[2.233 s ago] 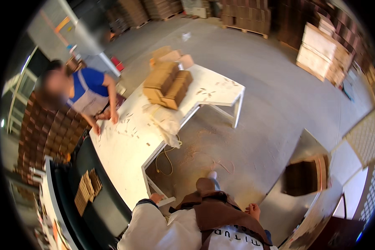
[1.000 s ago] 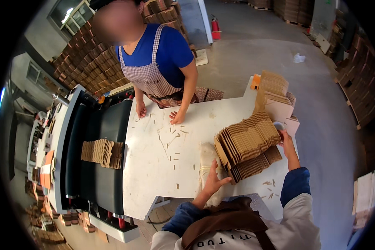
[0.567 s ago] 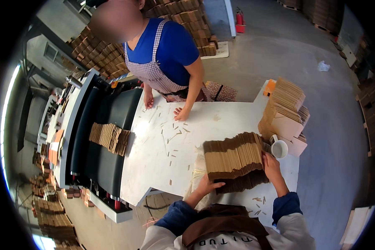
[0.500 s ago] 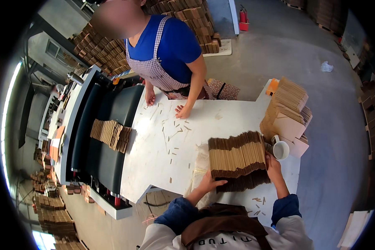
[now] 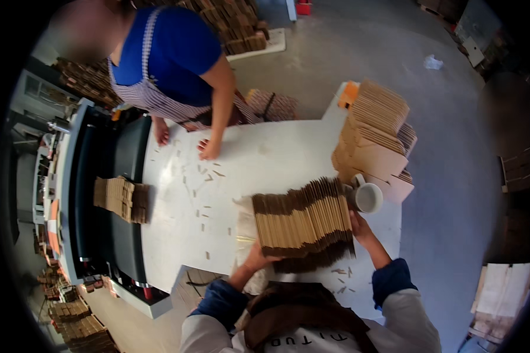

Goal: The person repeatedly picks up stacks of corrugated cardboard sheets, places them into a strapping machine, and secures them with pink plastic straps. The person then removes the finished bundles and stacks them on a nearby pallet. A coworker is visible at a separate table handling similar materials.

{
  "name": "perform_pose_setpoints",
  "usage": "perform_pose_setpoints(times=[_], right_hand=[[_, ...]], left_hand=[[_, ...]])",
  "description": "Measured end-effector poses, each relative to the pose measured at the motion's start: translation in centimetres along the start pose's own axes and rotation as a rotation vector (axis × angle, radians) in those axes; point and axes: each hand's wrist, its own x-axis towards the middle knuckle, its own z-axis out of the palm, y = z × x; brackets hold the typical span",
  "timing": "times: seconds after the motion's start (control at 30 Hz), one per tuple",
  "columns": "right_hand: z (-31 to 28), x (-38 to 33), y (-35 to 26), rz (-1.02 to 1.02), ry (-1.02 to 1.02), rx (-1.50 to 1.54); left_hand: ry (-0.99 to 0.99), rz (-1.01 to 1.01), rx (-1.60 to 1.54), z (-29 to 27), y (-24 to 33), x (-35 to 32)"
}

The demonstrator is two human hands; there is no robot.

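A bundle of folded cardboard pieces (image 5: 303,217), standing on edge side by side, sits on the white table in front of me. My left hand (image 5: 258,257) grips its near left corner, with the fingers partly hidden by the cardboard. On the opposite side, my right hand (image 5: 359,226) presses against the right end, just below a white mug (image 5: 368,197). The bundle lies between both hands, its top edges slightly fanned. A pale cloth or sheet (image 5: 245,226) lies along its left side.
Behind the mug, more flat cardboard pieces (image 5: 374,129) are stacked. Small cardboard scraps (image 5: 203,226) dot the white table (image 5: 282,147). At left, a machine's dark belt (image 5: 123,247) carries another cardboard bundle (image 5: 122,199). A co-worker in blue (image 5: 174,53) leans over the far side.
The view has shifted, so the scene sits farther left. My left hand has closed in against the bundle, its thumb no longer stretched out. The bundle is tilted, its right end higher.
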Motion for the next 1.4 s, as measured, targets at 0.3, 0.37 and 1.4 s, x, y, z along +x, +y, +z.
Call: perform_pose_setpoints(times=[0.3,0.37,1.4], right_hand=[[-0.6,-1.7,4.6,-0.036,-0.011,0.065],[-1.0,-2.5,2.6,-0.053,-0.058,0.040],[87.8,-39.8,-8.8,0.523,-1.925,-0.691]], left_hand=[[-0.024,0.178,0.206,0.6,1.6,-0.4],[0.038,0.310,0.412,0.6,0.5,-1.8],[1.627,-0.013,-0.809,-0.3,-12.4,-88.6]])
